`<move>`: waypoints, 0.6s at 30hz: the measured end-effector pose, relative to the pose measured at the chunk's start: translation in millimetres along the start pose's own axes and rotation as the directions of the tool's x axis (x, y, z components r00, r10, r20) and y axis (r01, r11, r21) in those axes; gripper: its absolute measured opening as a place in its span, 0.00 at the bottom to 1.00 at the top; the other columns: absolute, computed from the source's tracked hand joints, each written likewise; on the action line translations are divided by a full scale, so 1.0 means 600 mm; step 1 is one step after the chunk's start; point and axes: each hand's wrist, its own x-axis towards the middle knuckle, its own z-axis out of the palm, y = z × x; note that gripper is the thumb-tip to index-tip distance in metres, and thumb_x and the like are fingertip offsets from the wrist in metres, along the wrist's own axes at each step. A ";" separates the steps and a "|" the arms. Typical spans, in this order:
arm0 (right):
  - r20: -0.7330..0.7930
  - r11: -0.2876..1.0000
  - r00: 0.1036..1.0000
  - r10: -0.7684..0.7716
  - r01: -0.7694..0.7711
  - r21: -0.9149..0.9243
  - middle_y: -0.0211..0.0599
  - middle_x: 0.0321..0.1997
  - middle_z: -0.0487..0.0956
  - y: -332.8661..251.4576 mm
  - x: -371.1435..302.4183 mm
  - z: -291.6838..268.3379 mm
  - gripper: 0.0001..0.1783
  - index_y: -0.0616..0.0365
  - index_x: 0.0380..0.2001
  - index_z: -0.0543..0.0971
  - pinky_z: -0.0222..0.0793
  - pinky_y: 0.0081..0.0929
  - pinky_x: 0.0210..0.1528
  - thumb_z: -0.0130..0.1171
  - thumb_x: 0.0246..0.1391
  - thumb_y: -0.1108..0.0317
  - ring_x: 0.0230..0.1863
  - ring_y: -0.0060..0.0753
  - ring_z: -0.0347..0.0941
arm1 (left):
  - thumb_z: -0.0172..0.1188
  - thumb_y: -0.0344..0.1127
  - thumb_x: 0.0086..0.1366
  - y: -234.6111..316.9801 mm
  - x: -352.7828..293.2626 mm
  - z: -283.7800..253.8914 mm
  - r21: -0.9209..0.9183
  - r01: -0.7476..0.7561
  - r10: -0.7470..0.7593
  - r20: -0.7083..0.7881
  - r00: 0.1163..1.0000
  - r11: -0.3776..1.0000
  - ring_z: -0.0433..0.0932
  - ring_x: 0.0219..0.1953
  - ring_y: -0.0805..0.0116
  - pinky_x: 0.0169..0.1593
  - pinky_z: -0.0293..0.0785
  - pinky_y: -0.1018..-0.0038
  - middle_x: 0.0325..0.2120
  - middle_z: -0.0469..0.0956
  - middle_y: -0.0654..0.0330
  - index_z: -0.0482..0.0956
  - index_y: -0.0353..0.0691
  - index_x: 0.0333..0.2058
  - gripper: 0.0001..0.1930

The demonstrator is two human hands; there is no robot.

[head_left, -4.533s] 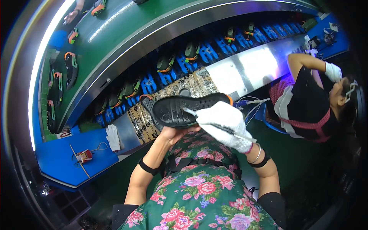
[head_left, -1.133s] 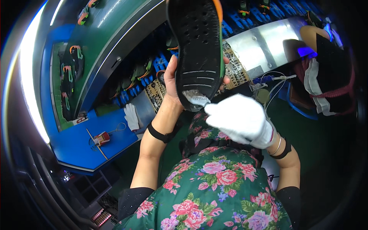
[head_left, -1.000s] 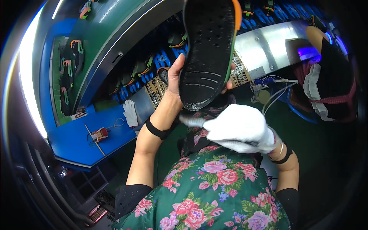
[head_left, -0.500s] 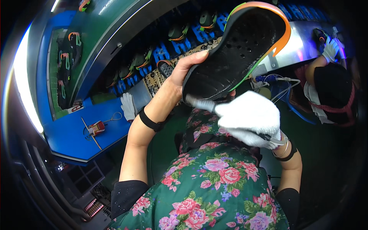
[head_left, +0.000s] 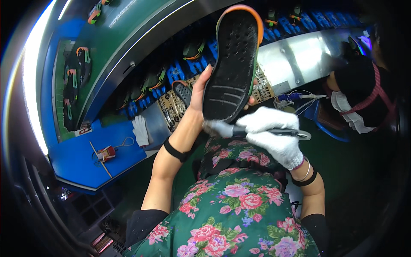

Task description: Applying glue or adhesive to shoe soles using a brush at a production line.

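Observation:
My bare left hand (head_left: 199, 94) grips a black shoe sole (head_left: 231, 64) by its sides. The sole has an orange rim at its far end, some green along the edge, small holes and several ridges near the close end. In my right hand (head_left: 272, 139), which wears a white knitted glove, is a brush (head_left: 224, 129) with a dark handle. Its blurred bristles are at the sole's near left edge; whether they touch it I cannot tell.
Shoe parts sit on blue racks (head_left: 175, 73) along the far line, and another sole (head_left: 183, 91) lies there. At left, a blue table (head_left: 124, 169) bears a white glove (head_left: 140, 130) and a small red-white object (head_left: 105, 154). A co-worker (head_left: 357, 90) sits at right, near hoses (head_left: 295, 97).
The sole has swung from leaning far right to nearly upright in my left hand. My right hand has shifted slightly left and down, the brush staying near the sole's close end.

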 end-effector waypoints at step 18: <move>0.333 0.840 0.917 -0.219 0.351 -0.413 0.43 0.41 0.87 -0.019 -0.015 0.042 0.13 0.57 0.37 0.88 0.78 0.31 0.40 0.73 0.44 0.78 0.38 0.37 0.84 | 0.47 0.65 0.72 -0.030 -0.063 -0.029 -0.137 -0.069 0.057 -0.092 0.994 0.988 0.77 0.56 0.30 0.57 0.77 0.39 0.63 0.69 0.35 0.61 0.39 0.71 0.41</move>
